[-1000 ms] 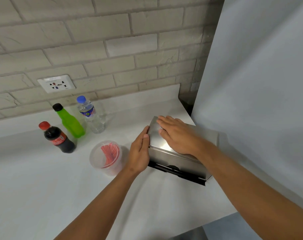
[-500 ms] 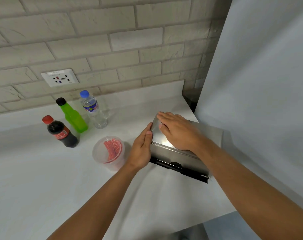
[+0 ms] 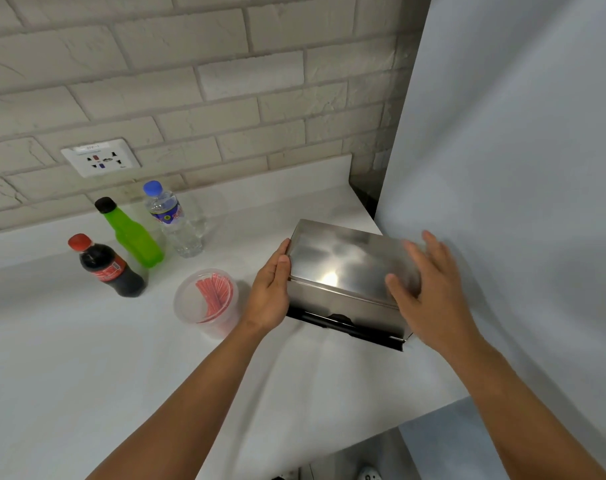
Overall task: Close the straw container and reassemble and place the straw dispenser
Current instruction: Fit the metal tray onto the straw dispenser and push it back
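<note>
A stainless steel straw dispenser (image 3: 343, 268) stands on the white counter near the right wall, its lid down and a black slot along its front bottom. My left hand (image 3: 270, 289) lies flat against its left side. My right hand (image 3: 422, 285) is at its right end with the fingers spread, the thumb over the lid's front corner. A clear plastic straw container (image 3: 206, 303) holding red straws stands just left of my left hand, with a clear lid on top.
Three bottles stand at the back left: a cola bottle (image 3: 107, 268), a green bottle (image 3: 130, 233) and a water bottle (image 3: 177, 220). A wall socket (image 3: 100, 161) sits on the brick wall. A grey panel (image 3: 519, 168) rises close on the right. The counter edge (image 3: 329, 455) runs near me.
My right hand has slid off the top of the lid to the dispenser's right end. The left hand stays on the left side. The view has shifted slightly.
</note>
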The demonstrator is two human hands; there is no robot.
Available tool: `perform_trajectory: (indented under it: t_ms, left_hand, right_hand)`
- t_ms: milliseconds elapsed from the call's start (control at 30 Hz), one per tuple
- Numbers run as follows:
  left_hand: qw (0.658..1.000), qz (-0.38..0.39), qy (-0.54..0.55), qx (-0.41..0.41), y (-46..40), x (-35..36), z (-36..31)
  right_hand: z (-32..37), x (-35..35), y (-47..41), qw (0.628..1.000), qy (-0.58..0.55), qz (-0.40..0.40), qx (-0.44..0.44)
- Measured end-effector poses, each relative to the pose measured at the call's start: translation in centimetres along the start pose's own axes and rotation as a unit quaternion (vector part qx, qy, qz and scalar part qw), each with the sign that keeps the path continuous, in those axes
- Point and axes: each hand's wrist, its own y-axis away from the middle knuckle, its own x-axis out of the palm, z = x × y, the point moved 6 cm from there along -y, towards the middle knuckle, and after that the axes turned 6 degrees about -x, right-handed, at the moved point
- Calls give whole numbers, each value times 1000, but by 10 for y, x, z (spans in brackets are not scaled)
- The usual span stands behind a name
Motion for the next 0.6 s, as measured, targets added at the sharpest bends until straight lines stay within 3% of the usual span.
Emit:
perform_trajectory:
  t_ms: [67, 200, 600]
  left_hand:
    - [1000, -6, 0, 0, 3, 0, -1]
    - [1000, -11, 1, -8, 16, 0, 2]
    - [997, -67, -29, -4, 73, 0, 11]
  right_hand:
    - [-14, 0, 14, 994, -90, 1, 61]
    - [-20, 14, 31, 971, -215, 32, 100]
    - [-35, 21, 13, 967, -211, 121, 75]
